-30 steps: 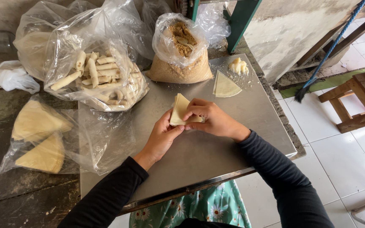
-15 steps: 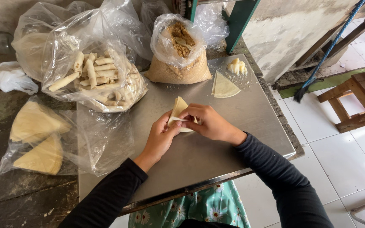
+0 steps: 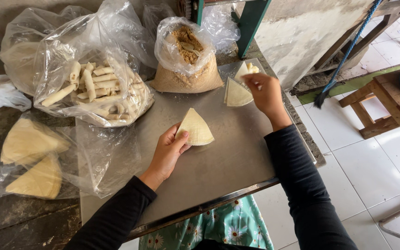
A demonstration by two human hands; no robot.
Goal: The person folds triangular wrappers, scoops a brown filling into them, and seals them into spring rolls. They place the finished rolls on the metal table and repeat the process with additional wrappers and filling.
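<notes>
Right now the left hand (image 3: 167,150) pinches a pale, wedge-shaped wrapper sheet (image 3: 195,127) by its lower corner, thumb on top, so the sheet lies flat on the metal tabletop (image 3: 218,162) and stays put. The right hand (image 3: 267,95) is stretched out to the far edge, fingers curled around a small pale piece at a little pile of white pieces (image 3: 251,69); whether it has a firm grip on one I cannot tell, as the fingers hide it. Just beside that hand lies a stack of folded wrappers (image 3: 237,94), within easy reach. Behind, a clear bag of brown crumbly filling (image 3: 186,65) stands with its mouth rolled open, likely for scooping. To the left, a big plastic bag holds finished rolls (image 3: 98,88), kept off the working patch. Further left, another bag keeps more yellow wedges (image 3: 31,162) covered, perhaps against drying.
</notes>
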